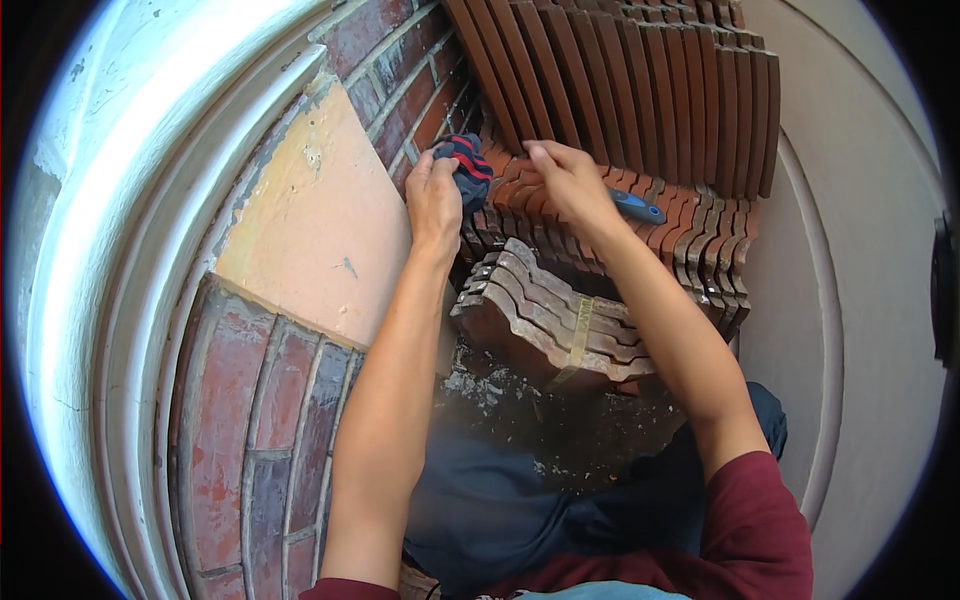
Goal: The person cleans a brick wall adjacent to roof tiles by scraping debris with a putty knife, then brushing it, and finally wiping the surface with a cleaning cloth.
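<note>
My left hand [436, 200] is closed around a bunched dark grey fabric item with red stripes [468, 170], held beside the brick wall. My right hand [575, 185] is over the stacked orange roof tiles [690, 235], its thumb and forefinger drawn together. From beneath the right wrist sticks out a blue and black tool handle [637, 207]; the tool's other end is hidden. I cannot tell whether the right fingers hold it. Below the hands sits a bundle of weathered tiles [530, 300] with a yellowish strap [577, 335] around it.
Behind the hands, a row of brown-red tiles [640, 90] stands on edge. To the left are a brick wall [225, 420], a pale panel [310, 220] and a white moulding [130, 300]. A beige wall [860, 250] curves along the right. Debris [480, 385] litters the floor before my knees.
</note>
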Demonstrator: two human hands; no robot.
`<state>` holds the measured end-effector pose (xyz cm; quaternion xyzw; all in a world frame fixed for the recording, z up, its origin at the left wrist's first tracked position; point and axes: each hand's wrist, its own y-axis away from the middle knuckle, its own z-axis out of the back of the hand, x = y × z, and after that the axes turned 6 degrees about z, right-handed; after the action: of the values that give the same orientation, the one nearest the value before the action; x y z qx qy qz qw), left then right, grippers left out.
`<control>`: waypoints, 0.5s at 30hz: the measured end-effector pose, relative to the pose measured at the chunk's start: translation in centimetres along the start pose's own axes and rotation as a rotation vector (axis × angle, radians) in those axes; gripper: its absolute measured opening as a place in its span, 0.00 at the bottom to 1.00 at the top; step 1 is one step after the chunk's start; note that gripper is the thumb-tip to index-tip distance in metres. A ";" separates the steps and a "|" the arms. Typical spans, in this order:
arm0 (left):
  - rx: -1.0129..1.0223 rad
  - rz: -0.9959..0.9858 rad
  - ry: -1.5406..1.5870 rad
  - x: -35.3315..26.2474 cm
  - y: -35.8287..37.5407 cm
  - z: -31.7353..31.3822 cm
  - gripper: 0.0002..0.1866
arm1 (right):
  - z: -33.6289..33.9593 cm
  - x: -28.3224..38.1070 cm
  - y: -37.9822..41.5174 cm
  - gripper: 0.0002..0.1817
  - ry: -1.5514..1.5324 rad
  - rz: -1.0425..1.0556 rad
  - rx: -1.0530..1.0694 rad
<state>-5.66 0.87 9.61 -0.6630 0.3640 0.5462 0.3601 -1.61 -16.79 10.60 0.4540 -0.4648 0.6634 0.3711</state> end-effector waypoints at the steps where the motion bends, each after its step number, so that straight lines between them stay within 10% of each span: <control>1: 0.006 -0.095 -0.133 0.5 -0.2 0.1 0.18 | -1.5 0.3 -0.9 0.18 -0.217 -0.144 0.011; 5: 0.166 -0.327 -0.661 -1.8 1.8 0.0 0.18 | -6.8 -1.2 -3.4 0.14 -0.730 -0.421 0.085; 11: 0.038 -0.391 -1.014 -3.5 4.0 -0.5 0.28 | -12.0 -4.1 -7.8 0.22 -0.333 0.045 -0.475; 15: 0.187 -0.559 -0.965 -8.1 11.9 -1.4 0.25 | -14.8 -3.8 -7.2 0.34 -0.061 0.261 -0.124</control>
<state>-16.56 -5.24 16.89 -0.3744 0.0154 0.6366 0.6740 2.32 -0.81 6.73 0.3858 -0.5709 0.6622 0.2945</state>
